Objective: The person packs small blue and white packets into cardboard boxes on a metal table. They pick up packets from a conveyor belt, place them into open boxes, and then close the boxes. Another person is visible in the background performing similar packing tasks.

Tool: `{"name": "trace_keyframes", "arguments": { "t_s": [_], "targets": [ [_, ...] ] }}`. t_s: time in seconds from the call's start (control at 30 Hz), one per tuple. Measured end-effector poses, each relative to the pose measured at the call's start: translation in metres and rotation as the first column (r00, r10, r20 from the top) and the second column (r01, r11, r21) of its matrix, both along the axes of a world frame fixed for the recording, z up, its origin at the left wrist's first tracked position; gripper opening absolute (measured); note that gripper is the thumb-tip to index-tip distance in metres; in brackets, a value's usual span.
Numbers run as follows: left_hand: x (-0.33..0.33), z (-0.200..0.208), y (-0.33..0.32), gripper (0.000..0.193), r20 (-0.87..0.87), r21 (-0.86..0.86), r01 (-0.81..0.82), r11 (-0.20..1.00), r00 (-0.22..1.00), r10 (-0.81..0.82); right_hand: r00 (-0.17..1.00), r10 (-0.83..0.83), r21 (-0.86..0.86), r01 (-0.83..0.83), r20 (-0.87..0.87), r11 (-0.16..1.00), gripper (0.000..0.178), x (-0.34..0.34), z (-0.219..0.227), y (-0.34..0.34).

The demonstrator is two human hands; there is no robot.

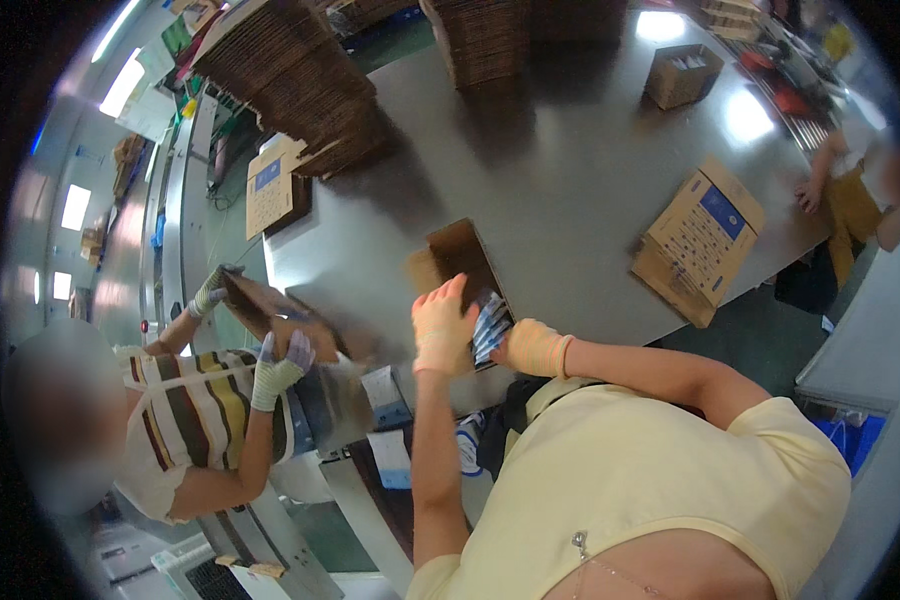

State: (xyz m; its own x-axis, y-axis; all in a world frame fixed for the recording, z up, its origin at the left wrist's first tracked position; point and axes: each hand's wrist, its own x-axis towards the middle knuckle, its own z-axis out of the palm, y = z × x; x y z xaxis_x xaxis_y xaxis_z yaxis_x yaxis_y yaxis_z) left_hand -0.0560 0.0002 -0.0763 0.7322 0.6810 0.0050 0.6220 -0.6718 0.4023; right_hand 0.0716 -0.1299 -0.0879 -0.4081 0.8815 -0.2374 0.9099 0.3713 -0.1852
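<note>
An upright open cardboard box stands at the near edge of the metal table, with a row of blue-and-white packets in its near right part. My left hand, in a pale knitted glove, lies across the box's left side with its fingers stretched toward the inside. My right hand, gloved too, is closed at the right end of the packets. Its fingertips are partly hidden by the packets and the box wall.
Tall stacks of flat cardboard stand at the far left of the metal table. A closed printed carton lies right, a small open box far right. A gloved co-worker handles a carton on the left; another person sits right.
</note>
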Motion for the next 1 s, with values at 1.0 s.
{"name": "trace_keyframes", "arguments": {
  "t_s": [1.0],
  "targets": [
    [-0.360,-0.006,-0.352,0.054,-0.753,0.141,-0.967,0.214,0.035,0.657,0.996,0.089,0.076,-0.088,-0.008,0.993,0.010,-0.001,0.010,0.002]
  ]
}}
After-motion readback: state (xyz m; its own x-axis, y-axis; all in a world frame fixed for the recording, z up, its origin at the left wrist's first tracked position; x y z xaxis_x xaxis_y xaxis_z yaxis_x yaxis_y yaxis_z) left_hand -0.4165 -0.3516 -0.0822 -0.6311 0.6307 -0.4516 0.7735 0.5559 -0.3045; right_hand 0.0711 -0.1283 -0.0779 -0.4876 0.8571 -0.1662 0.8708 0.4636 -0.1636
